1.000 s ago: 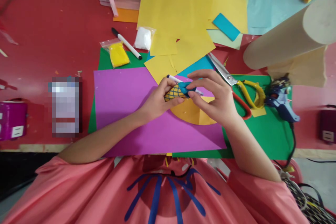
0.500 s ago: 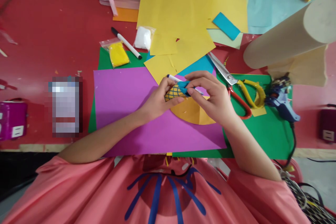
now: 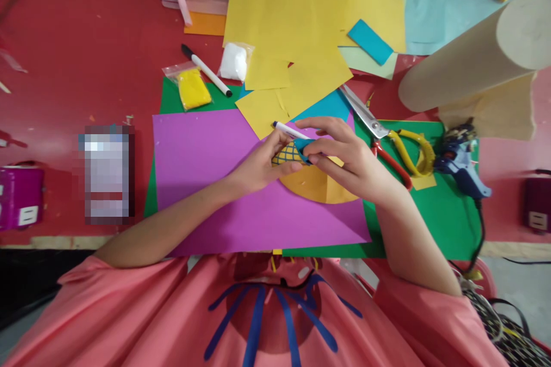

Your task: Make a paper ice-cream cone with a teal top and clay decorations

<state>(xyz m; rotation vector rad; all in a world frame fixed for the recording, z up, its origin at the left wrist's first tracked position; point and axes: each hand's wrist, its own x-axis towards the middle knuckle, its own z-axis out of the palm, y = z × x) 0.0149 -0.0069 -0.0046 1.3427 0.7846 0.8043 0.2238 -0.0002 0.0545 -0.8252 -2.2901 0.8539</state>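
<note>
Two hands met over the purple sheet [image 3: 206, 183]. Left hand [image 3: 258, 163] pinched the small yellow gridded cone [image 3: 287, 155] by its near-left end; right hand [image 3: 348, 157] fingers closed narrow on the blue piece [image 3: 303, 146] at the cone's right end. White marker [image 3: 289, 129] lay just far of them, scissors [image 3: 387, 137] right. Risk: squeezing too hard could crush the cone, or the blue piece could slip off crooked.

Red table [image 3: 86, 40], grey floor [image 3: 525, 287]
</note>
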